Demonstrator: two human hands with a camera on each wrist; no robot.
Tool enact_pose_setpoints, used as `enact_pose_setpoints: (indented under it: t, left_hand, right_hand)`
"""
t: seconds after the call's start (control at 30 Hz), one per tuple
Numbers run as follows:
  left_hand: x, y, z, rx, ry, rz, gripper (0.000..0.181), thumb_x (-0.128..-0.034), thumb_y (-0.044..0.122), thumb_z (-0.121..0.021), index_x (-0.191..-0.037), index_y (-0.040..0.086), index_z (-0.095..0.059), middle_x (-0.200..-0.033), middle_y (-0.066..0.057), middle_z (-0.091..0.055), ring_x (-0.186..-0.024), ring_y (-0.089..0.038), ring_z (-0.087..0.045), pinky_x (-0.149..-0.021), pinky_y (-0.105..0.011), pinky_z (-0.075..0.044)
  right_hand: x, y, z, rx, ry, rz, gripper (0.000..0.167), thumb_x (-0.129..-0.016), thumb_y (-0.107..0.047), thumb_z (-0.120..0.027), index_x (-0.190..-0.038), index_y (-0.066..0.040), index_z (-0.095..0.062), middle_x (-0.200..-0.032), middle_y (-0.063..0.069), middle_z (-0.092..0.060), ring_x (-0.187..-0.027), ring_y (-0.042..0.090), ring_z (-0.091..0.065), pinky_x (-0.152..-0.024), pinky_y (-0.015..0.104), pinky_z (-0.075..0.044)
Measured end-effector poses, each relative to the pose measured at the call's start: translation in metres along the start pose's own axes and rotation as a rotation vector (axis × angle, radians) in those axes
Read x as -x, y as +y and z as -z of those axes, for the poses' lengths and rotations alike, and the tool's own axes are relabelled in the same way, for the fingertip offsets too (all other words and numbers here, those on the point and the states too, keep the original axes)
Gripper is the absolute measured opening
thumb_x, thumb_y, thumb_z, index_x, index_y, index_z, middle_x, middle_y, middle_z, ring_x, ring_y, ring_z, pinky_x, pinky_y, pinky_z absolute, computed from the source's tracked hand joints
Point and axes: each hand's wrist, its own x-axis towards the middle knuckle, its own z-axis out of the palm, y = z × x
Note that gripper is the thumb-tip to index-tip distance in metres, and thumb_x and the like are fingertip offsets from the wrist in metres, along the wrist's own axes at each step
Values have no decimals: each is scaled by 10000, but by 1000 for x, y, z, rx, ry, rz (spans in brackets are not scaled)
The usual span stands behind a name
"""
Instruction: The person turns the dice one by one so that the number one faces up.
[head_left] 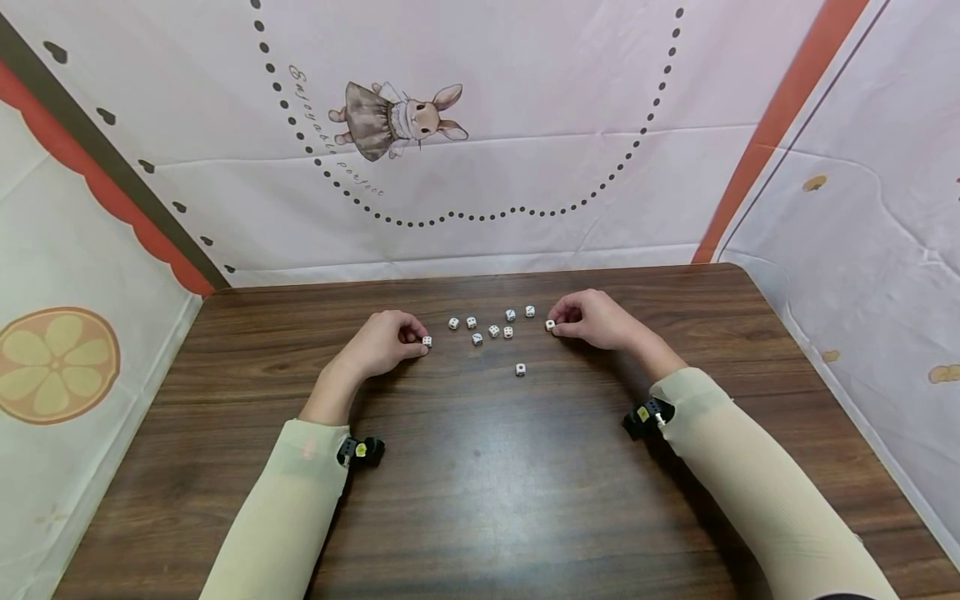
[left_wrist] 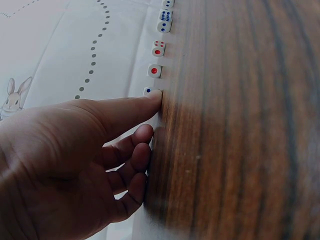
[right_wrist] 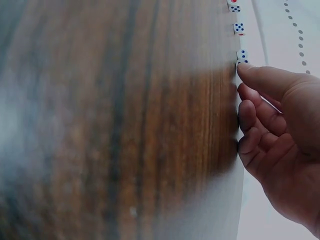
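Note:
At the left end of a loose group of white dice, my left hand [head_left: 385, 342] pinches a die [head_left: 427, 342] between thumb and forefinger, down at the tabletop. The left wrist view shows that die [left_wrist: 148, 91] partly covered by the thumb, a blue pip facing out; the other fingers curl loosely. At the right end, my right hand [head_left: 595, 319] likewise pinches a die [head_left: 550, 326] low on the table. In the right wrist view the right thumb [right_wrist: 260, 75] hides part of its die. Between the hands lie several more dice, among them one die [head_left: 477, 339] near the left.
A single die [head_left: 521, 370] sits nearer to me than the others. The brown wood-grain table [head_left: 465, 500] stretches forward to a white printed cloth [head_left: 525, 167] hanging along its far edge. Cloth also hangs at both sides.

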Motion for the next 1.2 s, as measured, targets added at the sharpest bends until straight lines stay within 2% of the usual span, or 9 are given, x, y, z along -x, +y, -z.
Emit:
enact_pose_setpoints:
  t: [0.63,1.2]
  left_hand:
    - [0,0,0,1,5,5,105,-945,138,-822,-1021,85,-772,-906,-31,-671,-867,-202,-595,-804,-373,-469]
    - [0,0,1,1,0,11,112,-953,151,-817,-1026,83,-766,-922,-37,-673,-879,-206,-595,-811,-376,-472]
  right_hand:
    - [1,0,0,-3,8,-18,101,-957,-145,-806,-1028,-78,-781,-885,-6,-704,-839,182,-614,-783,371,-486]
    - [11,-5,0,2,13,8,82,-950,-147,-819,-1004,-101,-779,-868,-35,-706,-828,168,-618,-776,368,-490]
